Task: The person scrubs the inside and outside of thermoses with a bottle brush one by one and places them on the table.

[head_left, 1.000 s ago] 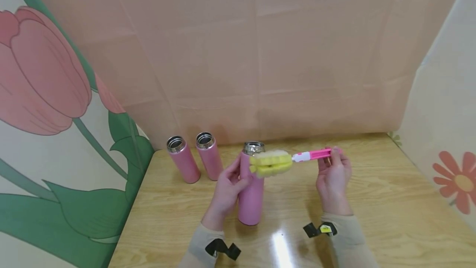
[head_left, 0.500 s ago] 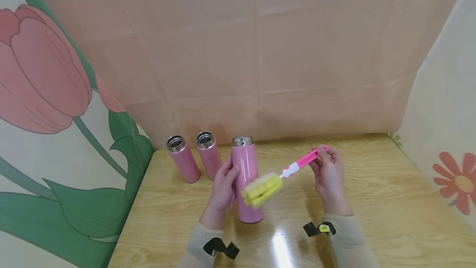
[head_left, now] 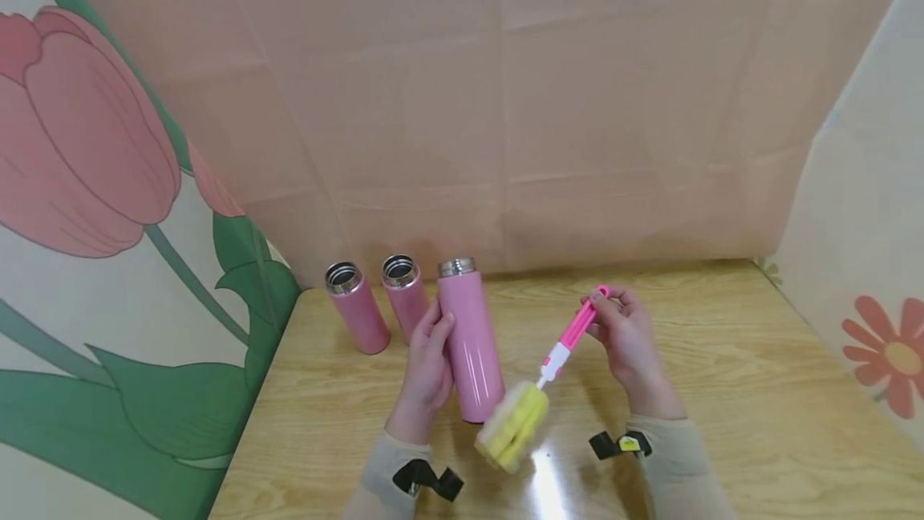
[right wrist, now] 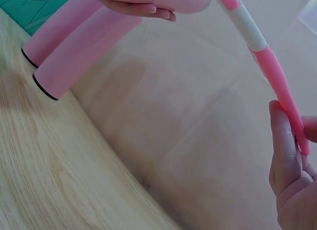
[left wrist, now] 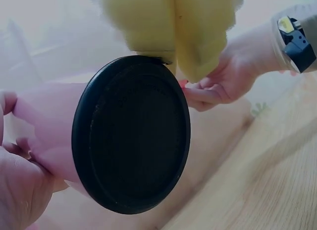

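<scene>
My left hand (head_left: 427, 367) grips a pink thermos bottle (head_left: 469, 347) by its side. The bottle tilts, its steel neck up and away, and its black base (left wrist: 131, 136) faces the left wrist camera. With thumb and fingers, my right hand (head_left: 628, 339) pinches the end of a bottle brush's pink and white handle (right wrist: 275, 74). The brush's yellow and white sponge head (head_left: 514, 425) points down beside the bottle's base and overlaps its edge in the left wrist view. Part of my left hand (right wrist: 141, 10) shows under the bottle in the right wrist view.
Two more pink thermos bottles, one at the left (head_left: 358, 311) and one beside it (head_left: 406, 295), stand uncapped at the back left of the wooden table (head_left: 722, 392). A beige sheet (head_left: 549, 103) hangs behind; a tulip-printed panel (head_left: 94, 143) borders the left.
The brush has swung from level at the bottle's upper part to pointing down by its base. The bottle's top has shifted left and tilted away; my right hand has moved slightly left.
</scene>
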Tool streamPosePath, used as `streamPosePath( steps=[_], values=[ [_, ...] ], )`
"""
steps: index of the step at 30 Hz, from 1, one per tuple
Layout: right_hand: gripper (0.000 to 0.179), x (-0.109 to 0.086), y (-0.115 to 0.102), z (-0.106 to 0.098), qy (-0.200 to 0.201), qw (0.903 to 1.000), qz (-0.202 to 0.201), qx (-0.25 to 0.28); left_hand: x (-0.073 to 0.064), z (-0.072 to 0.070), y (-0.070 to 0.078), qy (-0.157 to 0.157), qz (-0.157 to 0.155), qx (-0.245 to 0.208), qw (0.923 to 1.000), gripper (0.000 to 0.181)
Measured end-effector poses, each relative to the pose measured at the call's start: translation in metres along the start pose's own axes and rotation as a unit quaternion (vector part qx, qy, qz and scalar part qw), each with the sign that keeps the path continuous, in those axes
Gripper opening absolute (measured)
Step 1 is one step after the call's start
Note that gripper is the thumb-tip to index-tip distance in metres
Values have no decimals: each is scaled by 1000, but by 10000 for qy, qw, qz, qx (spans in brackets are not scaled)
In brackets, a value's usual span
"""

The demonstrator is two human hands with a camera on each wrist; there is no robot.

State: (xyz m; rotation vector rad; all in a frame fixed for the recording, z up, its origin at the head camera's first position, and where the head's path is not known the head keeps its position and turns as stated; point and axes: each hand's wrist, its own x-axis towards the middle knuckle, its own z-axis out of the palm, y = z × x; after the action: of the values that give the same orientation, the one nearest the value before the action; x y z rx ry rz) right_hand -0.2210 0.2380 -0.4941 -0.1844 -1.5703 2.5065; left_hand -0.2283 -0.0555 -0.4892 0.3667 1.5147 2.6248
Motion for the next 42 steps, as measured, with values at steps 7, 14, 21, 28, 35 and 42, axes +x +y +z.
streamPosePath(
  steps=[7,14,21,28,35,42],
  values=[
    [14,0,0,-1,558,9976,-14,404,0,0,-1,-67,-147,39,9999,61],
    [14,3,-4,-2,1655,9723,-342,1615,-4,2,-2,-384,-168,175,9990,67],
    [25,2,-9,-3,2334,9367,-570,2546,-4,4,-3,-355,-140,170,9991,68],
    [27,1,-16,-2,2373,9363,-557,2528,0,5,-2,-265,-109,190,9994,67],
    [21,-3,-16,-5,1951,9432,-485,2645,9,2,4,306,252,-215,9990,61],
    [4,-17,-13,-22,670,9773,-397,1972,16,2,10,621,374,-427,9964,64]
  ],
)
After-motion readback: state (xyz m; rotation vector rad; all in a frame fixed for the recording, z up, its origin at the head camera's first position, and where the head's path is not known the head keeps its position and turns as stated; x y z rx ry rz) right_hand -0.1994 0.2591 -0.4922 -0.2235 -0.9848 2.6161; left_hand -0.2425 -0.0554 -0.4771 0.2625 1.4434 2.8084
